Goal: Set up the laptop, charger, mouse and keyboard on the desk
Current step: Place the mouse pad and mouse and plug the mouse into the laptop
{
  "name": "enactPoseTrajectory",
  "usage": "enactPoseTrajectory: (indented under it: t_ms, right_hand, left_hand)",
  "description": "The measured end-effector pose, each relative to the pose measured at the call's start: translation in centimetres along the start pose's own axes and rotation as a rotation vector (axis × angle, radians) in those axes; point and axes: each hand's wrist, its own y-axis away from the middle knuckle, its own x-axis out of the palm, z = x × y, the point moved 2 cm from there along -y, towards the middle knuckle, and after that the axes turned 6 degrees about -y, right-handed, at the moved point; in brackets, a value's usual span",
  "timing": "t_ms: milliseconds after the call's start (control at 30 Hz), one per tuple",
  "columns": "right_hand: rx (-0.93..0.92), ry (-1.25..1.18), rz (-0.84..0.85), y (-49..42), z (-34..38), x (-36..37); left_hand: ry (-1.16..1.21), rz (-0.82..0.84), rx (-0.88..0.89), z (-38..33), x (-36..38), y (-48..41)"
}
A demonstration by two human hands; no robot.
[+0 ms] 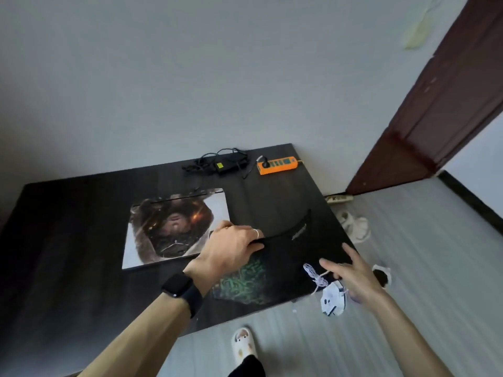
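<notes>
Bench [81,227] dark, set against the wall. Laptop [177,227] lay shut and flat near the middle, picture skin on its lid. Charger [221,165] sat at the back edge with its cable bunched beside it, not run to the laptop. Orange power strip [277,165] lay just right of the charger, one plug in it. No keyboard in view.

Left hand [231,247] gripped the near-left edge of a black pad [288,240], fingers curled over it. The pad's far edge was lifted in a curve off the bench, just right of the laptop; a green print showed on its near part.

Right hand [352,276] hovered over the bench's right corner, two fingers stretched straight toward the pad. White mouse [333,297] hung under the palm, past the bench edge and over the floor [422,268], its cord [315,276] looped across the fingers. Judged held by the lower fingers, though those were hidden.

Step in hand, by my reading: laying the pad out beside the laptop, early in the task. Next move calls for pressing the pad flat and square, then setting the mouse on it without the cord snagging the bench corner. Laptop, charger and keyboard remained to be dealt with.
</notes>
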Motion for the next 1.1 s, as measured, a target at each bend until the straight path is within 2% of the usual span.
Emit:
enactPoseTrajectory:
  t_ms: [100, 200, 300, 433, 533, 633, 733, 800, 967, 1000, 1100]
  right_hand:
    - [0.009, -0.005, 0.010, -3.6, 0.6, -1.1]
    - [-0.138, 0.127, 0.039, -5.2, 3.3, -1.6]
    - [-0.247, 0.301, 0.160, -6.6, 5.3, -1.7]
    - [-0.295, 0.465, 0.271, -8.5, 5.7, -2.0]
    - [-0.292, 0.571, 0.273, -10.5, 6.0, -3.1]
    - [-0.254, 0.729, 0.283, -12.4, 6.2, -4.4]
    - [-0.246, 0.854, 0.366, -13.7, 6.8, -5.3]
    - [-0.286, 0.906, 0.378, -15.5, 7.7, -5.5]
    - [-0.327, 0.941, 0.349, -21.3, 8.2, -3.4]
    - [-0.325, 0.946, 0.342, -22.0, 7.8, -3.0]
    - [-0.315, 0.943, 0.302, -23.0, 6.2, -3.4]
  left_hand:
    - [-0.032, 0.073, 0.077, -0.4, 1.2, -3.4]
    - [-0.105, 0.141, 0.167, -1.2, 2.6, -6.4]
    - [-0.143, 0.206, 0.231, -2.2, 3.6, -9.2]
    - [-0.162, 0.194, 0.297, -4.2, 3.8, -11.9]
    - [-0.156, 0.179, 0.283, -5.1, 4.1, -13.4]
    - [-0.021, 0.289, 0.119, -5.0, 4.9, -14.5]
    - [0.312, 0.528, -0.122, -4.3, 6.2, -15.2]
    - [0.421, 0.563, -0.207, -4.1, 7.3, -15.9]
    - [0.348, 0.517, -0.411, -2.9, 10.6, -19.0]
    - [0.279, 0.460, -0.448, -2.6, 11.4, -19.3]
    - [0.055, 0.149, -0.562, -2.2, 13.3, -18.7]
